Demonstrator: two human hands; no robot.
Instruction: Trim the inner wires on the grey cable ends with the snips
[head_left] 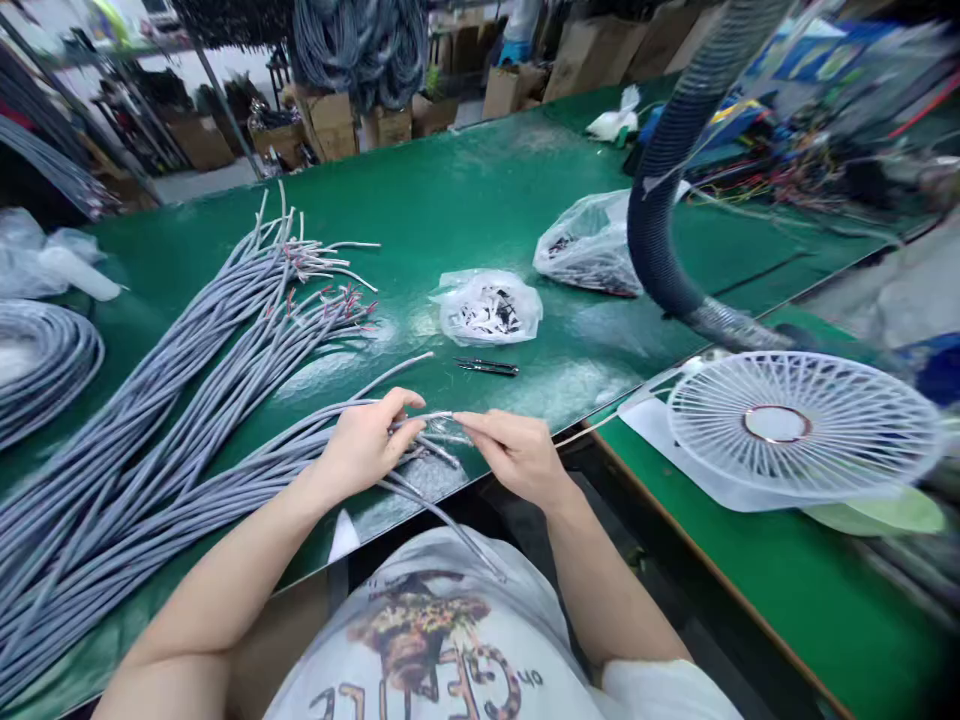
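Just above the table's near edge, my left hand (366,440) curls around a grey cable (436,415), its thumb and forefinger slightly apart. My right hand (517,450) pinches the tip of that same cable between thumb and fingertips. Other loose cable ends lie under and beside my left hand, and a few stick out past the table edge toward my shirt. The long bundle of grey cables (187,510) runs off to the lower left. Beyond my hands lie dark thread snips (487,367) and an open plastic bag (491,308) of small black and white parts.
More grey cables with stripped red and white ends (330,305) spread at left, beside a coiled cable (49,365). A second plastic bag (589,245) sits behind a dark flexible hose (667,200). At right stands a white fan (802,425). Cardboard boxes (330,125) line the back.
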